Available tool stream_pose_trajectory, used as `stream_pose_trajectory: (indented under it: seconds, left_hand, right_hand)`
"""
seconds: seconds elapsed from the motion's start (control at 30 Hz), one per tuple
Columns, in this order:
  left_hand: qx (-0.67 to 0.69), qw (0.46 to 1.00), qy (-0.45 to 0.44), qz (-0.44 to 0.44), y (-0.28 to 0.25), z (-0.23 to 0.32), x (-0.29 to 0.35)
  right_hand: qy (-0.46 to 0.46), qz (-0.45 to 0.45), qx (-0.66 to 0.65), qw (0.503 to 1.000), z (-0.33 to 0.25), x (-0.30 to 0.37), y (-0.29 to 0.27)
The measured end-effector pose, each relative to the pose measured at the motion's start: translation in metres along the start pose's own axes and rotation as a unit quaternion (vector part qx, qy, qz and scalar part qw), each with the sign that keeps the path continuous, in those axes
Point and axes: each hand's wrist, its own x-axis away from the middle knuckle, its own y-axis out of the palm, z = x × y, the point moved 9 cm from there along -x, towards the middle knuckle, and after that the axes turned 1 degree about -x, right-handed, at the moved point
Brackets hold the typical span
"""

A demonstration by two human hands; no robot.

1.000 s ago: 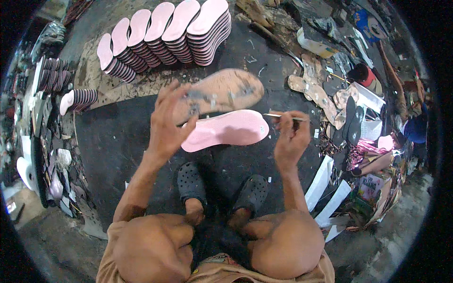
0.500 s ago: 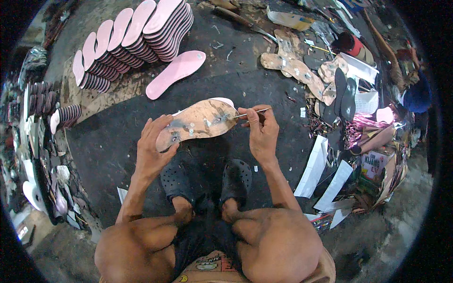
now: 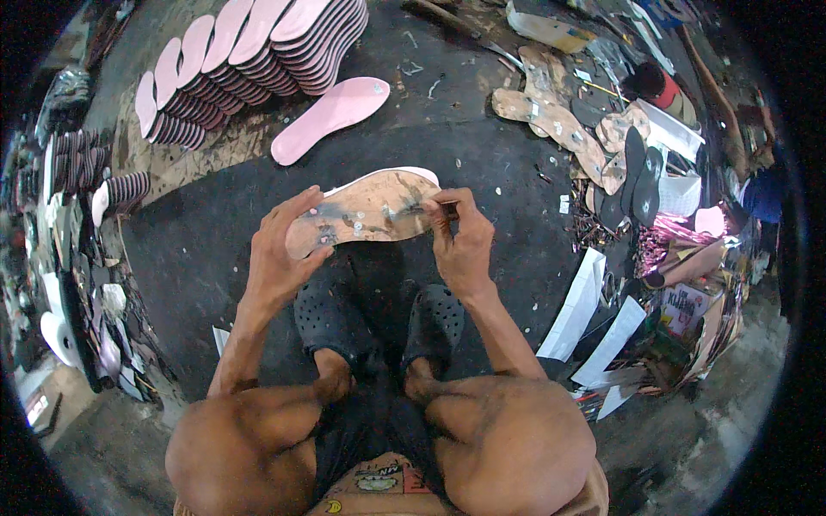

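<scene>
Work surface: a broad, flat black mat. At its far left edge stand tall, leaning stacks of pink-topped, striped-sided insoles. A knock from an outstretched arm could, in my judgement, topple them.

Main piece: a tan, sole-shaped board, marked with dark smears and pale spots, lies between the two hands, beyond the feet. Whether it rests on the mat or is held just above it cannot be determined. Beneath it, a white-topped layer shows along the far edge, not flush with the board. Should pressure be uneven, the two could slide further out of register.

Loose item: a single pink insole lies beyond the board, near the stacks; a careless reach could shift it.

Grip: the left hand clasps the board's left end, fingers over the far edge, thumb on the near edge. A slack hold there would risk the board pivoting. The right hand has thumb and forefinger pinched together at the right end; what they hold, if anything, cannot be told. If a pointed tool is concealed there, a slip could prick a finger.
</scene>
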Motion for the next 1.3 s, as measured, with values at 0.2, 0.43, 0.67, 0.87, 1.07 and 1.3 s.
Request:
stream_pose_trajectory:
  seconds: [0.2, 0.43, 0.67, 0.87, 1.07, 1.3]
  left_hand:
    - [0.046, 0.999, -0.006, 0.001, -0.005, -0.009, -0.002]
    - [0.065, 0.998, -0.021, -0.011, 0.004, -0.016, 0.001]
    - [-0.082, 0.991, 0.076, 0.067, -0.017, 0.003, 0.005]
    - [-0.044, 0.991, 0.059, 0.111, -0.040, 0.002, -0.045]
    - [-0.047, 0.998, 0.052, 0.005, 0.001, -0.004, 0.005]
    - [-0.068, 0.996, 0.065, 0.012, 0.009, 0.001, -0.003]
  right_hand:
    - [-0.067, -0.013, -0.046, 0.997, -0.054, -0.018, 0.035]
    - [-0.076, -0.090, -0.110, 0.987, -0.071, -0.010, 0.100]
    - [-0.054, -0.068, -0.094, 0.992, -0.071, 0.009, 0.067]
    - [0.110, 0.090, -0.090, 0.986, 0.009, -0.016, -0.042]
    - [0.174, 0.056, -0.147, 0.972, 0.053, 0.010, -0.028]
    - [0.159, 0.039, -0.108, 0.981, 0.042, 0.010, -0.019]
